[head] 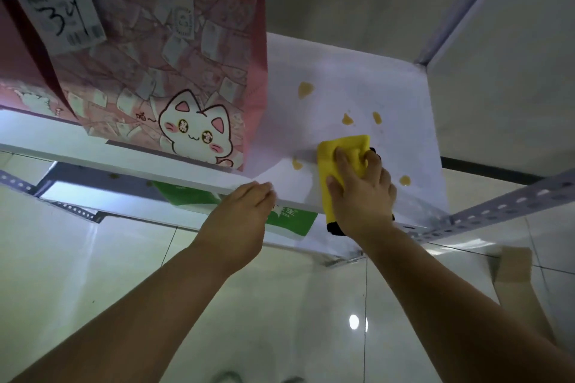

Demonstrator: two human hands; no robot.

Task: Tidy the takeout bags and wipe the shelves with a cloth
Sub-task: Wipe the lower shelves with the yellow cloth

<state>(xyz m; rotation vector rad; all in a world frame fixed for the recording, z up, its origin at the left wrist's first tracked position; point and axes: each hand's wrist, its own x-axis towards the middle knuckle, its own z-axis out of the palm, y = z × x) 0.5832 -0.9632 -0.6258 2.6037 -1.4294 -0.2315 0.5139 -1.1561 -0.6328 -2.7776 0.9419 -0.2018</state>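
Note:
A white shelf board (pixel 357 81) carries several yellow-orange spills, such as a blob (pixel 305 89) near the back. My right hand (pixel 362 193) presses a folded yellow cloth (pixel 342 149) with a black edge onto the shelf's front right part, fingers curled over it. My left hand (pixel 239 218) rests on the shelf's front edge, fingers bent over the rim. A pink takeout bag (pixel 174 78) with a white cartoon cat stands upright on the shelf's left part, a receipt marked 34 (pixel 59 9) stuck on it.
A green and white bag (pixel 289 221) lies on the lower shelf, partly hidden by the top board. Perforated metal rack rails (pixel 510 208) frame the right corner. A white wall stands behind, glossy tiled floor below. A brown cardboard piece (pixel 513 264) sits low right.

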